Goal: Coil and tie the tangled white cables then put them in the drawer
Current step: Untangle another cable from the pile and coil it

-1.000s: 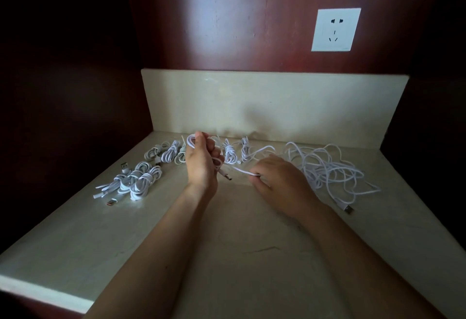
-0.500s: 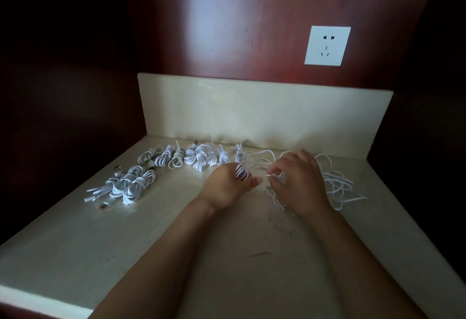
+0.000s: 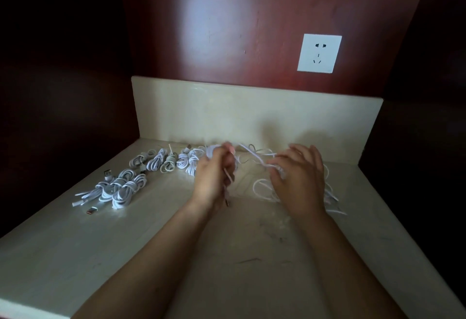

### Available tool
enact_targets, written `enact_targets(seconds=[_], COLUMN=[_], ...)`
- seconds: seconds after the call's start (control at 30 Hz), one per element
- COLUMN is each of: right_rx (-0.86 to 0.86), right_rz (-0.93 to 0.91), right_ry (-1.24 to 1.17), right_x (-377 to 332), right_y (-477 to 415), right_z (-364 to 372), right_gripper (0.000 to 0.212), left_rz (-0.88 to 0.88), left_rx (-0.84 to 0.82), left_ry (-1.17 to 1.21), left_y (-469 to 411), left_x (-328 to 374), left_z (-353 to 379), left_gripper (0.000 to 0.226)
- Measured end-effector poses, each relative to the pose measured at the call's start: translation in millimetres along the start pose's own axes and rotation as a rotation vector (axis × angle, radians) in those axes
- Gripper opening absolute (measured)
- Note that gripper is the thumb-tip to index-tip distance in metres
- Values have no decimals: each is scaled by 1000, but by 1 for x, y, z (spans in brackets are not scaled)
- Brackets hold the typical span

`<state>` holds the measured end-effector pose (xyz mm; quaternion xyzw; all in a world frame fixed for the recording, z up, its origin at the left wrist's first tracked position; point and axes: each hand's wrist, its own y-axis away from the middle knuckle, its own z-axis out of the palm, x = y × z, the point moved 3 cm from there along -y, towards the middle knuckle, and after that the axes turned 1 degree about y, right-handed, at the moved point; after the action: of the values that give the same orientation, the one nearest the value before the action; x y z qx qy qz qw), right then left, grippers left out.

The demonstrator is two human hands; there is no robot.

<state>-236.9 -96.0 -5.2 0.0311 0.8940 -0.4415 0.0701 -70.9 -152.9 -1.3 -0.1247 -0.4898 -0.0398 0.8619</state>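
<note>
Left hand (image 3: 214,176) is fisted round the half-wound thin white cable (image 3: 252,154), plug dangling underneath. Right hand (image 3: 301,180) has pulled away sideways since half a second ago, fingers fanned, pinching the strand above the pale stone countertop (image 3: 227,268). Tied white cable bundles (image 3: 121,188) sit left.

One wide-angle view, taken from your head, faces forward and tilts down onto a pale counter (image 3: 156,255). Your forearms enter from the bottom edge and reach away from you. Your left hand (image 3: 213,180) and right hand (image 3: 300,182) are close to the lens at mid-frame, with a cable (image 3: 253,153) held between them. The counter's near edge crosses the lower left corner. Straight ahead stands the backsplash (image 3: 227,111). Above it is a red-brown wall (image 3: 252,28) with a socket (image 3: 319,53) at upper right. Both sides are dark.
</note>
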Motion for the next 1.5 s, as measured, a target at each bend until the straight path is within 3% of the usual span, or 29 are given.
enact_targets(seconds=[0.07,0.13,0.27,0.43,0.57,0.63,0.73,0.83,0.97,1.07,1.23,1.33,1.5], right_rx=[-42,-69,-95,-50,-33,-23,-7,9,6,-16,-72,-100,-53], right_rz=[103,174,98,41,-30,-50,-80,-95,-75,-46,105,76,25], right_ry=[34,59,66,-90,-130,-145,-174,-178,-134,-59,41,49,-15], right_x=[14,23,8,-8,-17,-20,-27,-32,-33,-25,6,6,0], right_y=[4,6,3,2,3,3,4,5,6,3,2,3,2], right_z=[3,6,13,9,10,13,14,15,16,13,7,12,12], right_gripper=[15,14,17,31,24,21,28,32,21,9,12,24,41], left_rz=[-9,-16,23,139,132,131,122,125,146,146,168,165,212], left_rx=[24,45,88,15,-26,-50,-79,-74,-17,104,262,208,66], left_ry=[179,183,8,-430,-555,-563,-526,-512,-456,-248,42,-41,-401], left_y=[-6,-8,-8,-6,-3,-3,0,-1,0,-3,-10,-9,-8], left_x=[7,7,0,-7,-15,-17,-17,-19,-18,-9,5,-1,-12], left_z=[-7,-12,-13,-14,-11,-12,-12,-14,-9,-9,-21,-20,-16], left_gripper=[24,27,24,36,43,46,26,24,20,32,33,30,32])
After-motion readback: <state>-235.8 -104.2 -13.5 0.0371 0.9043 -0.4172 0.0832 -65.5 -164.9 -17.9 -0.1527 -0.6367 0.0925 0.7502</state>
